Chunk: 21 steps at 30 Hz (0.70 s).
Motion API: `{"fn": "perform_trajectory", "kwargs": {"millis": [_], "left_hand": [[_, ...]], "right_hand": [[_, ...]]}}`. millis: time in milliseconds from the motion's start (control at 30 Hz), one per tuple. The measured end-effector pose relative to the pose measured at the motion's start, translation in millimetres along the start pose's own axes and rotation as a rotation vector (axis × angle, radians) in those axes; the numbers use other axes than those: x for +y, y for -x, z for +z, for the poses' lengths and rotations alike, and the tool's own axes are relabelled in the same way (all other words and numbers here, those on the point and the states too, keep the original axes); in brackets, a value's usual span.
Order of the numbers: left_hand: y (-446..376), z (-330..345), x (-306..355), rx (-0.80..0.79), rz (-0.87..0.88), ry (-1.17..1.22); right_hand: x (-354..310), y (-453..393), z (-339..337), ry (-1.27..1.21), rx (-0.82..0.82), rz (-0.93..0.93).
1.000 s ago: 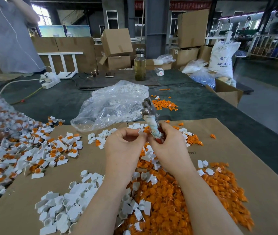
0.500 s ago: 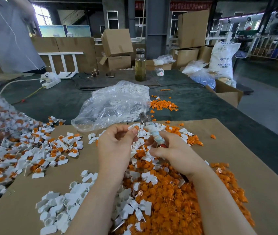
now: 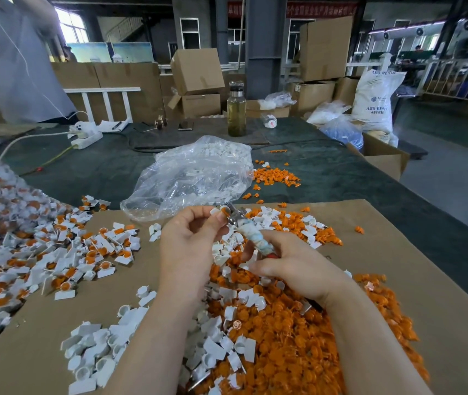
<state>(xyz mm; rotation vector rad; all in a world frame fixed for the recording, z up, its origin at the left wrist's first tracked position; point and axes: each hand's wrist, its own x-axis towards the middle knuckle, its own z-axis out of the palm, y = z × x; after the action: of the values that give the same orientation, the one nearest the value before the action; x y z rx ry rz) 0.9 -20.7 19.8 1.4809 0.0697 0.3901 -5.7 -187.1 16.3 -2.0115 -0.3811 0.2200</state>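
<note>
A: Tool, pose?
B: It is lying tilted, its metal head pointing up and to the left. Its pale tape-wrapped handle is sitting in the fingers of the right hand, with a red end showing at the bottom.
A: White cap?
B: It is sitting pinched at the fingertips of the left hand, with an orange bit showing against it, right at the tool's metal head.

The left hand pinches a white part at the tip of the wrapped tool the right hand grips
</note>
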Motion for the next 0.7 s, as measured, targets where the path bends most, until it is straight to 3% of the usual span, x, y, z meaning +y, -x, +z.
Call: {"fn": "perform_trajectory", "kwargs": {"millis": [567,700], "left_hand": [[-1.1,-2.9,-4.1,0.009,-0.048,0.047],[-1.4,-5.4,-3.2,-0.027,-0.141,0.106]], "right_hand": [[-5.1,-1.1,7.0,0.149,0.049,0.008],[-1.8,-2.4,8.0,0.188,0.066,0.013]]}}
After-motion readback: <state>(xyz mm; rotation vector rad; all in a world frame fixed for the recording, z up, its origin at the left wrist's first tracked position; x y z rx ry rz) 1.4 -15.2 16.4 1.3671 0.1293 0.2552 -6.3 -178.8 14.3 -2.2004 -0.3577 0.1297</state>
